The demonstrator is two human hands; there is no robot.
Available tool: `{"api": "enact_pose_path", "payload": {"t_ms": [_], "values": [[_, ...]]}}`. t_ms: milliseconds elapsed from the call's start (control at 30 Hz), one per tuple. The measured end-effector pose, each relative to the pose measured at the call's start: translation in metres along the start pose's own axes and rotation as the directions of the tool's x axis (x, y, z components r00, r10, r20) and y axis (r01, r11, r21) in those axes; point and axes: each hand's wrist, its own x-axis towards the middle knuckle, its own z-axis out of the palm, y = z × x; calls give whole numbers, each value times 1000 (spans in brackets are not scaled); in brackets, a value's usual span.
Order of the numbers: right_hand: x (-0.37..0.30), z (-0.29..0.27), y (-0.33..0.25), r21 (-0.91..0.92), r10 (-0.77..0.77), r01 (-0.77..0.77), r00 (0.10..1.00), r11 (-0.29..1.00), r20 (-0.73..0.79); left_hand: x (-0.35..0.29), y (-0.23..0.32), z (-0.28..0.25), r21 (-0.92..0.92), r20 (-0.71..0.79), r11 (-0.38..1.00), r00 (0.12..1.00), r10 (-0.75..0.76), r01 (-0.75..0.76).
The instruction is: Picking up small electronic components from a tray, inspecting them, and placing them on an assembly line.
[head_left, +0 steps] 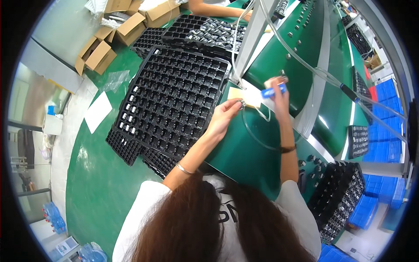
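My left hand (224, 117) is closed in a pinch on a small silvery metal part (242, 103), held over the edge of a bright, pale yellow-white pad (238, 93). To the right, my right hand (279, 97) is raised and wrapped round a blue handheld object (274, 91); motion blur hides its exact kind. The two hands are apart. Left of my left hand lies a large black compartment tray (174, 98), mostly bare, with several small silvery parts (130, 118) in its left-side pockets.
A second black tray (214, 32) full of metal parts stands beyond, near another person's arm (214, 8). A grey post (255, 39) and hanging clear tubes (301, 61) rise beside the green conveyor (297, 83). Stacked black trays (336, 196) stand at right; cardboard boxes (100, 56) at far left.
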Motion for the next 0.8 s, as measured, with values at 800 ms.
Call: {"api": "enact_pose_path", "payload": {"t_ms": [800], "values": [[-47,64,-9,-617,-382,365,918,697,111,26,92,-105,770,-158,546,729,666,-332]]}}
